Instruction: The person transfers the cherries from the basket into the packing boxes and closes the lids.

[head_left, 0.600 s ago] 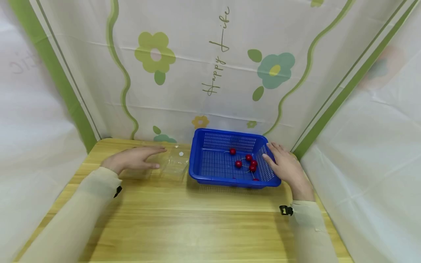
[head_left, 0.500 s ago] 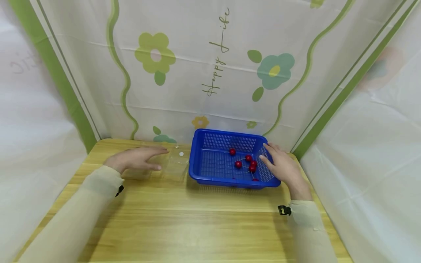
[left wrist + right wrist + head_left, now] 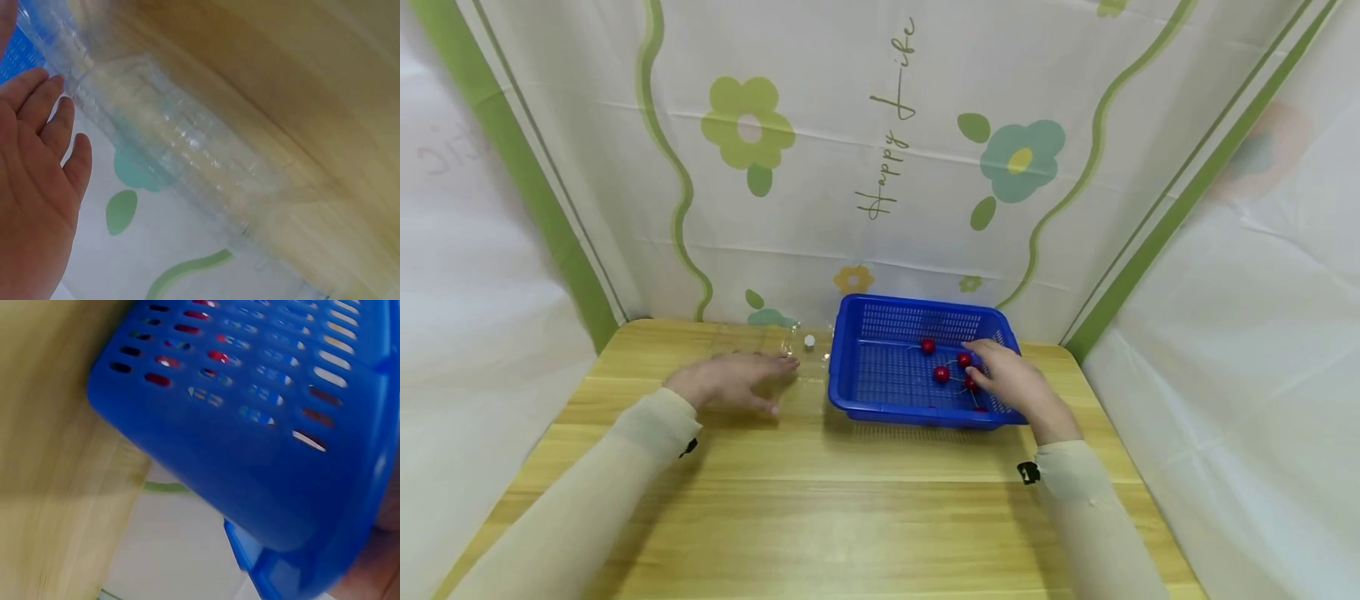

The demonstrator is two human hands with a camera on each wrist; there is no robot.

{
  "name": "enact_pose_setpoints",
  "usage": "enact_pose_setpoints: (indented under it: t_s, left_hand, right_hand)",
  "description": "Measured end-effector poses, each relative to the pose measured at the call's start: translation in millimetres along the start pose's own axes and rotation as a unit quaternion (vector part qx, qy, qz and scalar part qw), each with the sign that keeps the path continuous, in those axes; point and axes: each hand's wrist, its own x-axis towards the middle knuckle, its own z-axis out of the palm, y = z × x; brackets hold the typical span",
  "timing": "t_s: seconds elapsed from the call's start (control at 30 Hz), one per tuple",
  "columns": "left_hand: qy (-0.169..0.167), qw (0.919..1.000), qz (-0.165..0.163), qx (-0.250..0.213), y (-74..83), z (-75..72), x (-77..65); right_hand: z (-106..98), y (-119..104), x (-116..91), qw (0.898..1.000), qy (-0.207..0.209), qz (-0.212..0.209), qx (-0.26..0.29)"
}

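Glossy, stemmed red cherries (image 3: 942,375) lie in a blue basket (image 3: 880,367) under a right hand (image 3: 1015,381), thumb and fingers apart. The left hand (image 3: 730,381) spreads beside clear plastic (image 3: 194,140).

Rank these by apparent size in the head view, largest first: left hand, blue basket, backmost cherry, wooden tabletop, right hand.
1. Wooden tabletop
2. Blue basket
3. Left hand and right hand: too alike to rank
4. Backmost cherry
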Motion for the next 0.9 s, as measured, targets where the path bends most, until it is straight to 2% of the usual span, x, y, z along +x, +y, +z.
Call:
enact_pose_setpoints:
  t_s: [0.23, 0.4, 0.5, 0.63, 0.9]
  left_hand:
    - [0.002, 1.0, -0.008, -0.005, 3.3, 8.1, -0.9]
    - [0.009, 0.9997, -0.022, 0.007, 8.1, 9.7, -0.5]
    - [0.009, 0.9994, -0.031, 0.009, 12.4, 8.9, 0.6]
    - [0.015, 0.9989, -0.041, 0.015, 17.1, 9.4, 3.4]
    - [0.027, 0.9974, -0.061, 0.029, 26.6, 11.8, 8.5]
  right_hand:
    - [9.3, -5.7, 13.5, 0.997, -0.038, -0.061, -0.006]
    - [8.7, -15.0, 17.6, 0.989, -0.108, -0.094, 0.031]
    - [8.1, -23.3, 18.8, 0.982, -0.151, -0.097, 0.055]
    - [9.5, -32.9, 21.8, 0.974, -0.187, -0.099, 0.076]
    - [16.5, -39.2, 28.9, 0.967, -0.215, -0.107, 0.091]
